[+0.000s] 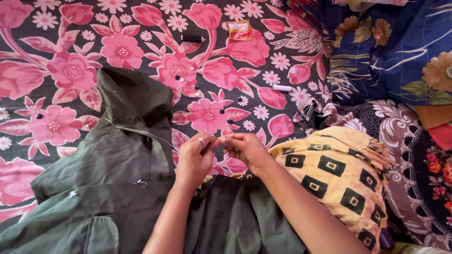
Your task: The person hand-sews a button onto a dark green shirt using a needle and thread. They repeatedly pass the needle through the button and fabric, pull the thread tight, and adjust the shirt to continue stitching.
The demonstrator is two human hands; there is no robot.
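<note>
Left hand [195, 160] pinched shut, contents too small to tell | right hand [245, 148] pinched likewise, fingertips meeting | over green garment [117, 188]

Both forearms enter from the lower frame and converge at centre. Left hand [195, 160] and right hand [245, 148] meet fingertip to fingertip, fingers [209, 140] pinched closed. A ring shows on the left hand.
</note>
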